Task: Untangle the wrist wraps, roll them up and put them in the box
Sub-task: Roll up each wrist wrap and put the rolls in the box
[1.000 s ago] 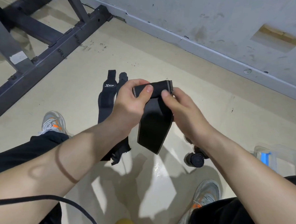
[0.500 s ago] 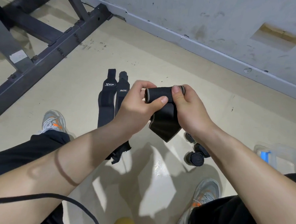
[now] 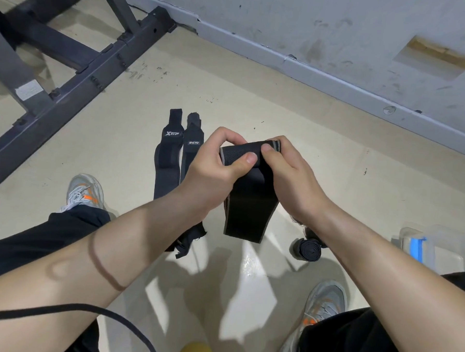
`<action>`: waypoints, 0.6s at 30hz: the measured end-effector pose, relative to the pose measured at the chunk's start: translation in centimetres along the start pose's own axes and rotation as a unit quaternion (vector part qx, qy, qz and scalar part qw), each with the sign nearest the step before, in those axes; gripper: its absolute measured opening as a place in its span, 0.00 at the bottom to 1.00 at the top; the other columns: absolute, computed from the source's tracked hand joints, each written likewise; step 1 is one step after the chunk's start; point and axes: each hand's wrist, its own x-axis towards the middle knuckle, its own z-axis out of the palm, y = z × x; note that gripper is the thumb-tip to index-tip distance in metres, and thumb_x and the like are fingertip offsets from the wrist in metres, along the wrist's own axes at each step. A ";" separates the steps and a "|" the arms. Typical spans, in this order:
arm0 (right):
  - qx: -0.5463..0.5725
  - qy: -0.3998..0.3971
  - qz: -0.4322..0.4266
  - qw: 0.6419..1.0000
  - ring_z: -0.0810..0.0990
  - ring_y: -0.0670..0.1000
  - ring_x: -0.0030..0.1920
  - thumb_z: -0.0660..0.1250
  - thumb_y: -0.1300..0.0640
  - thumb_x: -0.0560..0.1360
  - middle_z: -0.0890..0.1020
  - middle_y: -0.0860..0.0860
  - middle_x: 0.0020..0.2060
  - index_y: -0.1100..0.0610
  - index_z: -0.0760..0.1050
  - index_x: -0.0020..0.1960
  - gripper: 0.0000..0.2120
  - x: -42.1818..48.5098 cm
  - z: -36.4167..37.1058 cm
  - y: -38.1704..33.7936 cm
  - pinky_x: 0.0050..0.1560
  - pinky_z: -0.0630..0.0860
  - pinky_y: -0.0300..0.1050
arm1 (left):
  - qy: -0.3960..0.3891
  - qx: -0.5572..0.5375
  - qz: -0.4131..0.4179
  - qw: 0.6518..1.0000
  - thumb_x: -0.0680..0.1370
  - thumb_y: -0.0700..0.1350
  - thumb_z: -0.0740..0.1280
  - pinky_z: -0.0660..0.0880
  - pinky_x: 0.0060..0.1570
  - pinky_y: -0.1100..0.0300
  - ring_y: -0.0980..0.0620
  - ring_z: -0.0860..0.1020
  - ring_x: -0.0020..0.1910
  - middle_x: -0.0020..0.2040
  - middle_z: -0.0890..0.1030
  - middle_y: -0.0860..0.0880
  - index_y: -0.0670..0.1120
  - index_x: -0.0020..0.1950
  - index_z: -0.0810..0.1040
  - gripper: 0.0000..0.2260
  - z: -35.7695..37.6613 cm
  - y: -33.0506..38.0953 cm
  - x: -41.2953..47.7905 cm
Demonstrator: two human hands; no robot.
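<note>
Wrist wrap [image 3: 244,208] part-rolled, pinched btwn left hand [image 3: 212,172] & right hand [image 3: 288,173] over floor [image 3: 257,96], tail hanging; finished roll [image 3: 307,249] lies nearby, two flat wraps [image 3: 170,161] await, none visibly in box [image 3: 432,248]

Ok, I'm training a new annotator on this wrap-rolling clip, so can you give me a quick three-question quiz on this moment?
1. True or false: both the left hand and the right hand grip the wrist wrap.
2. That wrap is: A) fully rolled; B) rolled at the top, tail hanging; C) not rolled at all.
3. How many unrolled wraps lie flat on the floor beside the left forearm?
Key: 1 true; 2 B; 3 two.
</note>
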 end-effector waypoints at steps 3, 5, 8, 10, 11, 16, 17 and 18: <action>0.018 -0.020 0.020 0.999 0.79 0.51 0.44 0.52 0.35 0.80 0.80 0.46 0.40 0.48 0.73 0.43 0.21 0.3 -0.4 -0.3 0.52 0.74 0.52 | -0.025 0.046 0.042 0.998 0.75 0.43 0.71 0.76 0.40 0.55 0.50 0.78 0.37 0.36 0.79 0.49 0.48 0.53 0.75 0.09 -0.1 -0.1 0.0; 0.011 -0.018 0.009 1.000 0.79 0.51 0.44 0.52 0.36 0.82 0.80 0.47 0.41 0.50 0.73 0.44 0.21 0.4 -0.5 -0.3 0.51 0.75 0.52 | -0.028 0.069 0.058 0.996 0.75 0.43 0.71 0.76 0.41 0.52 0.48 0.78 0.38 0.36 0.79 0.46 0.51 0.52 0.76 0.09 0.0 -0.1 0.1; 0.014 0.009 -0.010 1.000 0.73 0.45 0.39 0.54 0.44 0.86 0.75 0.44 0.39 0.50 0.69 0.45 0.15 0.4 -0.2 -0.1 0.43 0.69 0.43 | -0.021 0.033 0.033 0.999 0.74 0.44 0.72 0.75 0.40 0.53 0.47 0.78 0.39 0.37 0.79 0.48 0.49 0.55 0.75 0.12 0.2 0.0 0.1; 0.028 0.023 -0.017 0.999 0.73 0.44 0.39 0.55 0.47 0.86 0.75 0.44 0.39 0.49 0.68 0.46 0.12 0.4 0.0 0.0 0.43 0.68 0.41 | -0.003 -0.005 -0.017 1.000 0.71 0.48 0.75 0.78 0.44 0.53 0.48 0.82 0.43 0.44 0.83 0.46 0.48 0.58 0.75 0.18 0.2 -0.2 0.1; 0.029 0.030 -0.021 0.999 0.73 0.44 0.40 0.55 0.47 0.86 0.75 0.44 0.40 0.48 0.68 0.47 0.10 0.4 0.1 0.1 0.43 0.68 0.40 | 0.010 -0.013 -0.041 0.999 0.68 0.52 0.77 0.79 0.48 0.52 0.48 0.84 0.46 0.48 0.84 0.45 0.47 0.59 0.76 0.23 0.3 -0.4 0.2; -0.024 0.042 -0.067 0.997 0.72 0.40 0.41 0.54 0.51 0.86 0.74 0.42 0.41 0.50 0.66 0.53 0.06 0.0 0.5 0.0 0.42 0.67 0.37 | -0.014 -0.064 -0.091 0.994 0.72 0.61 0.73 0.78 0.63 0.44 0.39 0.83 0.60 0.58 0.83 0.36 0.39 0.64 0.79 0.30 1.1 -0.5 0.0; -0.034 0.039 -0.074 0.996 0.73 0.39 0.41 0.54 0.51 0.86 0.74 0.42 0.42 0.51 0.66 0.54 0.05 -0.2 0.5 0.0 0.42 0.67 0.34 | -0.026 -0.079 -0.087 0.993 0.76 0.60 0.72 0.78 0.63 0.45 0.37 0.83 0.59 0.58 0.83 0.33 0.37 0.62 0.80 0.28 1.0 -0.2 0.0; -0.034 0.034 -0.079 0.996 0.72 0.38 0.41 0.54 0.52 0.86 0.74 0.42 0.42 0.51 0.65 0.55 0.04 -0.3 0.6 0.0 0.41 0.67 0.32 | -0.028 -0.085 -0.080 0.993 0.78 0.58 0.70 0.77 0.63 0.45 0.36 0.83 0.59 0.57 0.82 0.32 0.37 0.61 0.80 0.26 0.9 0.0 0.0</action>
